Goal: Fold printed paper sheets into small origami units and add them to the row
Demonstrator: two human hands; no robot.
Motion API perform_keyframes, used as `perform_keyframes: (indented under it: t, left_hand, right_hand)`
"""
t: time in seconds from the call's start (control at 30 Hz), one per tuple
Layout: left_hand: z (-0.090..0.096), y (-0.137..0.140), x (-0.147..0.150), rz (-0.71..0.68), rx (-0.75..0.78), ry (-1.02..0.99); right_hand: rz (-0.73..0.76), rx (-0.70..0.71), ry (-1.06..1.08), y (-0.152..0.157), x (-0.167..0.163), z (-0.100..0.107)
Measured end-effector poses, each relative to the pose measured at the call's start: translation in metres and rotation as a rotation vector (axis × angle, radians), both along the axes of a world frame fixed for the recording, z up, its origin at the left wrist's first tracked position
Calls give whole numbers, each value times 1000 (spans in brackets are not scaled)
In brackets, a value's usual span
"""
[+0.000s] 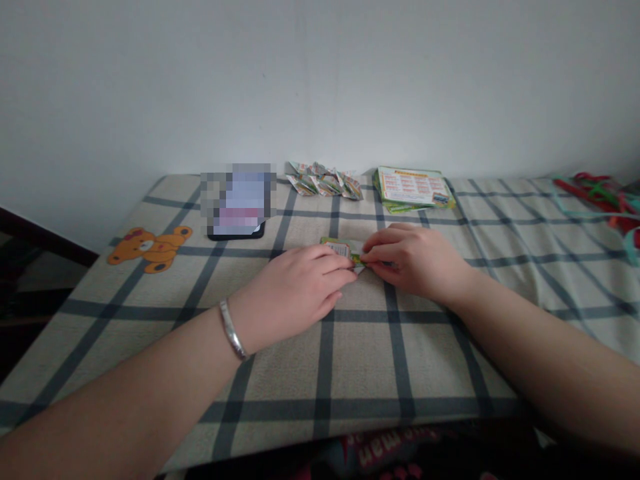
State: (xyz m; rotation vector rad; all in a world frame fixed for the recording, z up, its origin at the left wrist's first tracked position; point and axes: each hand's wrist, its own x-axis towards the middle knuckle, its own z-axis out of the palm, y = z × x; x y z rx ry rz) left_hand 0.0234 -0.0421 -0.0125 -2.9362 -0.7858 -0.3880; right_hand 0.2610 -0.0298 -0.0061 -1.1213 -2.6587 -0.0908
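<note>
While the left hand [295, 288], grip unclear, partly covers a card [339, 248], the right hand [417, 261] pinches its end.

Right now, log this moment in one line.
left hand: on card; right hand: pinching card; beyond: folded papers, card stack; leftward: phone, bear

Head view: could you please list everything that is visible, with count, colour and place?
Checked tablecloth: one, beige and grey-blue, across the middle
Wall: one, whitish, behind
Printed paper: one, green and white, centre, partly covered
Folded papers: several, multicoloured, back
Card stack: one, green and white, back, right of folded papers
Phone-like device: one, dark-edged, blurred, left of folded papers
Bear cutout: one, orange-brown, left
Tangled strips: uncountable, red, green, pale blue, far right
Lettered item: one, dark, pinkish letters, bottom
Bracelet: one, silvery, left wrist
Left hand: one, bare, over printed paper
Right hand: one, bare, grip at paper's right end
</note>
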Motion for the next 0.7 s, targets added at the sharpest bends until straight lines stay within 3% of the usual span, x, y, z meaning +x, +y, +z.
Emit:
perform_keyframes:
  t: [0.3, 0.7]
  left_hand:
    - [2, 0, 2, -6, 37, 27]
    - [4, -2, 3, 20, 64, 48]
  right_hand:
    - [6, -12, 5, 0, 1, -1]
    - [142, -33, -41, -7, 1, 9]
